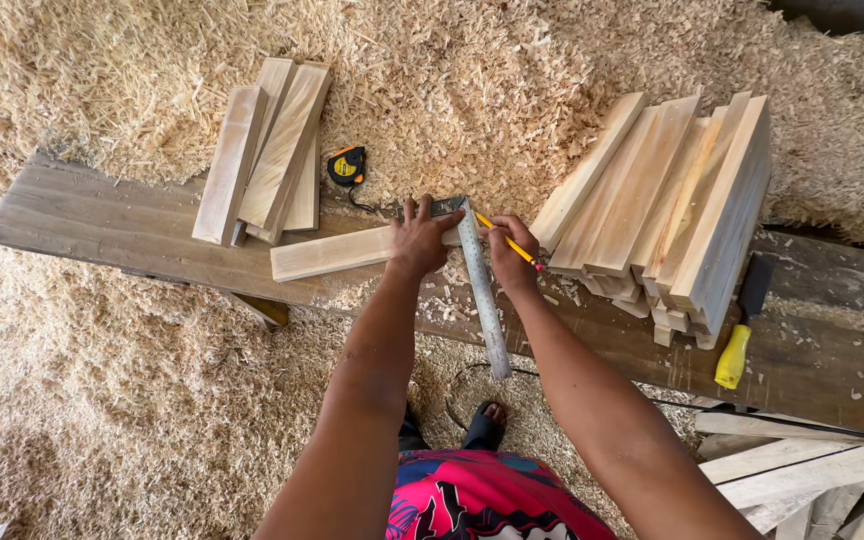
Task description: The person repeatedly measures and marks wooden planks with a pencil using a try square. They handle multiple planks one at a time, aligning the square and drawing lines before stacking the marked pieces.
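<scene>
Sawdust surrounds the table (102, 215) — press your left hand (420, 240) flat on the square (480, 290) and wood strip (337, 252); right hand (507, 258), grip pinching the pencil (508, 241), traces tight.

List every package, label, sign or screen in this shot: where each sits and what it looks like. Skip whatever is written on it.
No packages, signs or screens in view.
Tape measure: on the plank bench beside the small stack of boards; black and orange case with a yellow patch on its face, which may be a label.
Try square blade: under the left hand, by the right hand; long grey metal strip, marks too small to tell.
</scene>
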The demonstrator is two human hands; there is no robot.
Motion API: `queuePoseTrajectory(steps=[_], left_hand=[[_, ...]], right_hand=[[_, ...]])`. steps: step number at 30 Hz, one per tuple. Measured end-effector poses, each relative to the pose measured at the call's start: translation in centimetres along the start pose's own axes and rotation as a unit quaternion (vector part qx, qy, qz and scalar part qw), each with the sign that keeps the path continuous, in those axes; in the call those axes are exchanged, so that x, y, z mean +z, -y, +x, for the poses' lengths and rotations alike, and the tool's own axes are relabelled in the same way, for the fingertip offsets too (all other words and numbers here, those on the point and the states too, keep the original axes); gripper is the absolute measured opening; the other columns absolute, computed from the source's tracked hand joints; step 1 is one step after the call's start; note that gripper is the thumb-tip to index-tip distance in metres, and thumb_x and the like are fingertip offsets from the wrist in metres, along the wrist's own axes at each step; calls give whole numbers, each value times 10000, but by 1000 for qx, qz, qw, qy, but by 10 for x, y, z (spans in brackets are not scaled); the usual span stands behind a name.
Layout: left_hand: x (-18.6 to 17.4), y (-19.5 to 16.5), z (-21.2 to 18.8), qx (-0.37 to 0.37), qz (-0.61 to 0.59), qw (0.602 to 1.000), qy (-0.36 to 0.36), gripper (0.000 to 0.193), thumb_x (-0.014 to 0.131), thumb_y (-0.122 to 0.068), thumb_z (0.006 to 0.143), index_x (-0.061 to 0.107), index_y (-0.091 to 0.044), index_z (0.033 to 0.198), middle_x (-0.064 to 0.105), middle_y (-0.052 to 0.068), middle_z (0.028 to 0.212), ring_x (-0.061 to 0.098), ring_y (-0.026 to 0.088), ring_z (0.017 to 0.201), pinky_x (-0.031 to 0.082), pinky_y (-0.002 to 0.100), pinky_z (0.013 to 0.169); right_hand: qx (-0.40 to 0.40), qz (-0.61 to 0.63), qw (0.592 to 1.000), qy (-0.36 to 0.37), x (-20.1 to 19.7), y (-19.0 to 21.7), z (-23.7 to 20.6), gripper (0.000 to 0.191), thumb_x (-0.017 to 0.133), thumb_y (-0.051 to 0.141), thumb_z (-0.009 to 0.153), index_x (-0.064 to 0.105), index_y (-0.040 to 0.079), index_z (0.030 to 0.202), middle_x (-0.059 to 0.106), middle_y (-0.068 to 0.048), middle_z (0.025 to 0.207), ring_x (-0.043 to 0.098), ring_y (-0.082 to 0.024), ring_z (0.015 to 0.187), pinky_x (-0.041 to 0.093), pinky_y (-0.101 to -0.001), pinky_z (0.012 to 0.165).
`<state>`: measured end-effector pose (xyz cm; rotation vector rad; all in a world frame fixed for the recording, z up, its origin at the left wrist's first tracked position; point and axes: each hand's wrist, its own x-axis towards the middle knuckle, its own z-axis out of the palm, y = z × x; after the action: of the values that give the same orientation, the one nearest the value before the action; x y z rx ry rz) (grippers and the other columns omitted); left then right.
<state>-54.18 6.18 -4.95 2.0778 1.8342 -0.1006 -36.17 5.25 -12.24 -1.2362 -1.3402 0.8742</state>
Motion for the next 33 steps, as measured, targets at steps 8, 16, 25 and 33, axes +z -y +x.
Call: queuePoseTrajectory(steps=[8, 16, 25, 33], left_hand=[[4, 2, 3, 4, 7, 1000, -5, 792, 828, -335, 846, 418, -575, 1480, 158, 122, 1685, 145, 445, 1538, 238, 659, 1207], [5, 2, 3, 5, 8, 1000, -7, 789, 829, -328, 846, 423, -567, 1479, 165, 128, 1677, 151, 449, 1532, 240, 666, 1201], [3, 0, 2, 8, 9, 1000, -6, 758, 804, -305, 869, 435, -554, 1482, 181, 124, 1674, 156, 438, 1532, 247, 663, 1204], [-2, -3, 1, 7, 17, 1000, 3, 751, 795, -316, 880, 425, -551, 1490, 165, 136, 1683, 147, 465, 1535, 242, 658, 1206]], right_hand=[[19, -16, 1000, 4, 6, -16, 4, 192, 572, 102, 993, 691, -8, 1097, 799, -106, 980, 712, -94, 754, 558, -250, 632], [58, 21, 998, 16, 6, -15, 8, 222, 559, 130, 1020, 699, 13, 1149, 797, -101, 1007, 755, -121, 831, 571, -248, 618], [112, 28, 993, 38, 2, -13, 11, 232, 579, 124, 1019, 708, 23, 1184, 797, -93, 971, 651, -111, 684, 530, -260, 583], [1, -18, 998, 54, -5, -17, 8, 207, 587, 73, 1001, 718, -16, 1135, 796, -96, 954, 724, -108, 807, 591, -265, 725]])
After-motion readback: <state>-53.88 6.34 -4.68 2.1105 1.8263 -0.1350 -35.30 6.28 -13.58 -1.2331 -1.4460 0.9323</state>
